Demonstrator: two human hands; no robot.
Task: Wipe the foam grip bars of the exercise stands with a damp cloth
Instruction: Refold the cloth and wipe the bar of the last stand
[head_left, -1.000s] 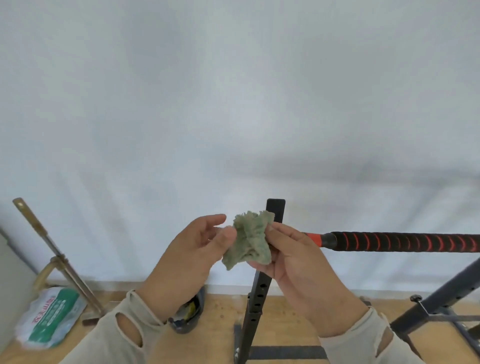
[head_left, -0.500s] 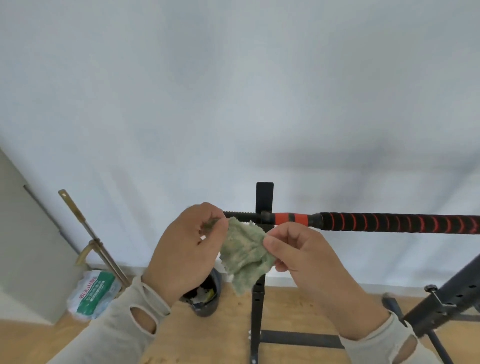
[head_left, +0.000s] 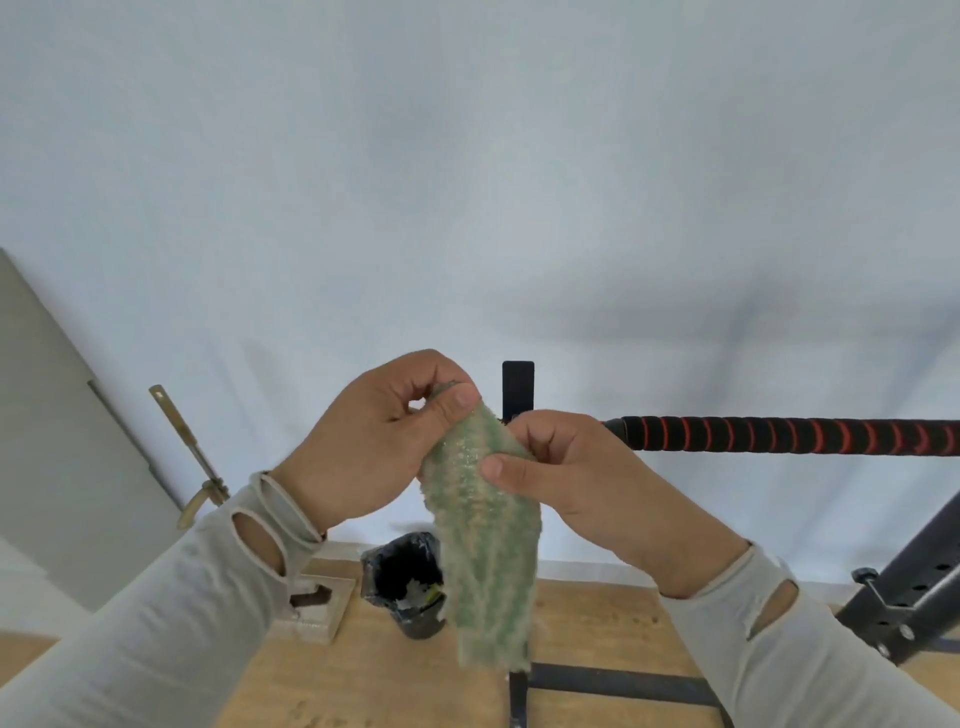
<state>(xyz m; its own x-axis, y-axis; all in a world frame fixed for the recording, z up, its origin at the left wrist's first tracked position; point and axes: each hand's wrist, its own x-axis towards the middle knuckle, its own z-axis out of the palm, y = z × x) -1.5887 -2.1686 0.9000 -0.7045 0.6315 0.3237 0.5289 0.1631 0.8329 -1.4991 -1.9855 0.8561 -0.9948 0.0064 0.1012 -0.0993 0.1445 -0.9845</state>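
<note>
Holding the cloth (head_left: 483, 540) pinched between left hand (head_left: 363, 441) and right hand (head_left: 566, 473), just short of the foam grip bar (head_left: 789, 435); wiping probably not started, bar untouched.

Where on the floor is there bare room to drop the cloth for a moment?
Bare wood floor lies in front of the black bin, between the pale wooden block and the stand's base bar. It is crowded around the stand's angled leg on the right.
</note>
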